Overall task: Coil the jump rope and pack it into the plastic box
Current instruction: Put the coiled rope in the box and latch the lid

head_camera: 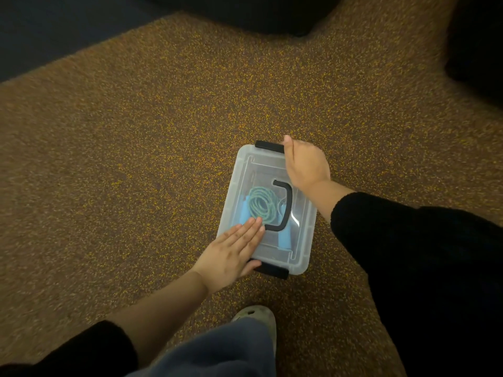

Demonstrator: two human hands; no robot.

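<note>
Left hand (pixel 234 248) is pressing flat on the lid (pixel 272 164); right hand (pixel 307 164) is working the far latch (pixel 269 146) — fingers hidden. Uneven pressure could leave a latch unseated.

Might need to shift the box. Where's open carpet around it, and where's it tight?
Open carpet spreads left of the plastic box and beyond it, up to the dark furniture. Tight on the near side, where the left hand and a shoe sit, and on the right, where the right hand and sleeve cross.
</note>
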